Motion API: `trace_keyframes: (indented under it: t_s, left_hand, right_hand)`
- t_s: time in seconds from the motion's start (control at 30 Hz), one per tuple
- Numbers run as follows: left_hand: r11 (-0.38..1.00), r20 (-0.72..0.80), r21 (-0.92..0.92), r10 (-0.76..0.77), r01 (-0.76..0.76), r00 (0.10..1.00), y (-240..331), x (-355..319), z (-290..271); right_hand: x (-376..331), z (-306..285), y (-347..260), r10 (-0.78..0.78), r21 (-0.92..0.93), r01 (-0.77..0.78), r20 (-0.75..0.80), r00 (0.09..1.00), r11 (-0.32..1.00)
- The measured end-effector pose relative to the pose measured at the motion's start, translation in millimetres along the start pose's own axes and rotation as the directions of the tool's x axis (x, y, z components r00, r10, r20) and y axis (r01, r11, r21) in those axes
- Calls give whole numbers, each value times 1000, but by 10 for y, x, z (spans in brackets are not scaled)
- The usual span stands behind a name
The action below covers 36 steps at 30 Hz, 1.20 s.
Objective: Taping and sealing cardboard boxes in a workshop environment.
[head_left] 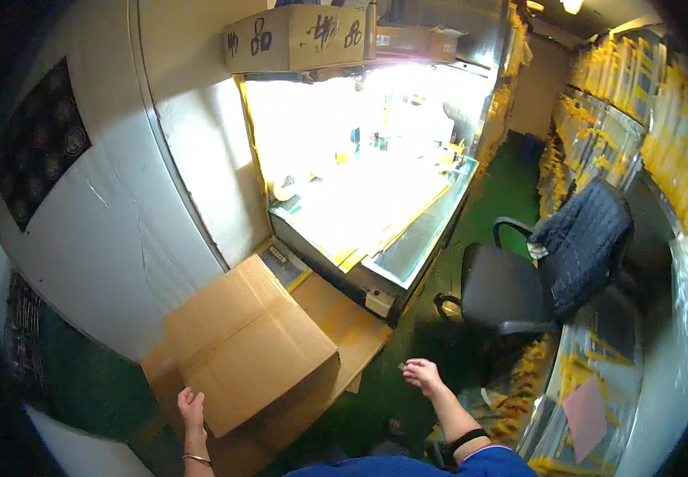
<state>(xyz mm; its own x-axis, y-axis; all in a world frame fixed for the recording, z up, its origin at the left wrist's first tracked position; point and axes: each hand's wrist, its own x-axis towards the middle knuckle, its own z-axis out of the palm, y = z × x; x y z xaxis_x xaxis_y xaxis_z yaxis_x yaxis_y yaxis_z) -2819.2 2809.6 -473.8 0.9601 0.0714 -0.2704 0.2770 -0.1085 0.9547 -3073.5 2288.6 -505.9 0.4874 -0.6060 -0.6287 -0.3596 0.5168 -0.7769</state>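
Observation:
A closed brown cardboard box (252, 334) lies at an angle at the lower left, a seam running across its top. My left hand (191, 405) is beside the box's near left edge, its fingers loosely bent and apart; whether they touch the cardboard I cannot tell. To the right of the box, over the green floor, my right hand (422, 375) is held in the air. Its fingers are pinched together, and a tiny pale thing shows at their tips, too small to name.
Beneath the box lies flat cardboard (348, 318). A brightly lit glass-topped table (431, 230) stands beyond, with a marked carton (292, 40) on a shelf above. A black office chair (503, 282) and racks of yellow-edged sleeves (598, 143) are on the right; a white door (113, 199) is left.

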Motion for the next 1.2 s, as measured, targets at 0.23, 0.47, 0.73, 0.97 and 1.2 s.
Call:
trace_keyframes:
  t_s: [0.23,0.47,0.73,0.97,1.2]
  left_hand:
    - [937,163,320,87,-136,983,690,-532,920]
    - [954,586,207,57,-217,808,1508,-413,1987]
    - [923,863,183,13,-338,505,1707,-245,2545]
    - [940,655,250,10,-230,755,1506,-346,2692]
    - [985,599,161,-47,-63,799,1579,-369,3656]
  right_hand:
    - [791,-569,-1045,-61,-87,51,-119,991,995]
    - [1434,-260,-1670,-74,-118,85,101,992,989]
    - [2159,-526,-3788,-304,-729,388,253,918,565]
    - [2827,483,-4828,-194,-819,567,544,816,89]
    - [4209,1527,-5541,159,-566,730,738,656,-383]
